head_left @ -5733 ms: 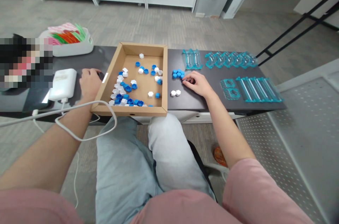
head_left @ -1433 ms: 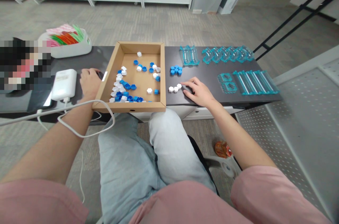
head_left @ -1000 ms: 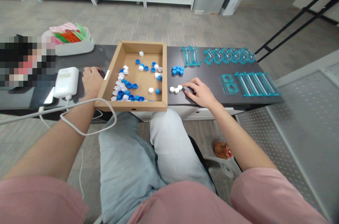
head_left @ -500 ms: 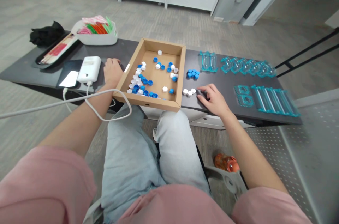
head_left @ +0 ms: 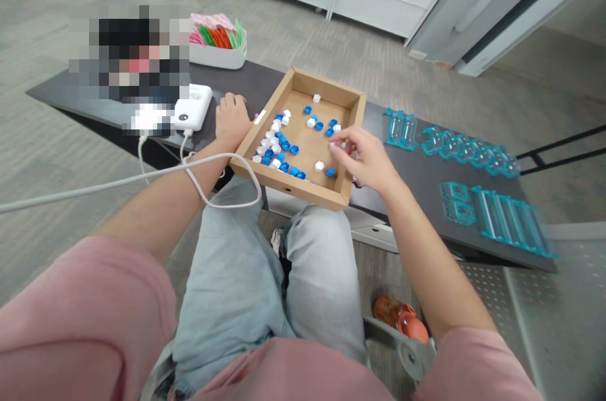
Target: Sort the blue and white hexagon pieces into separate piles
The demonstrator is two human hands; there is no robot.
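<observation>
I watch from far away through the head camera, and I take the top of the view as 12 o'clock. The cardboard tray [head_left: 307, 142] lies on the dark table [head_left: 414, 179], its long axis running from 7 o'clock to about 1 o'clock. Inside are blue and white hexagonal pieces [head_left: 286, 146], most of them crowded between 7 and 10 o'clock. A loose white piece [head_left: 319, 166], near 5 o'clock in the tray, shows its flat face upward.

The right hand [head_left: 364, 156] reaches over the tray's 3 o'clock wall, thumb and forefinger close together; I cannot tell if they pinch a piece. The left hand [head_left: 231, 115] is just outside the wall, between 9 and 10 o'clock; its grip I cannot tell.

Half a second ago, the right hand was on the table, beside some white pieces. The view has also turned, so the tray appears more slanted.
</observation>
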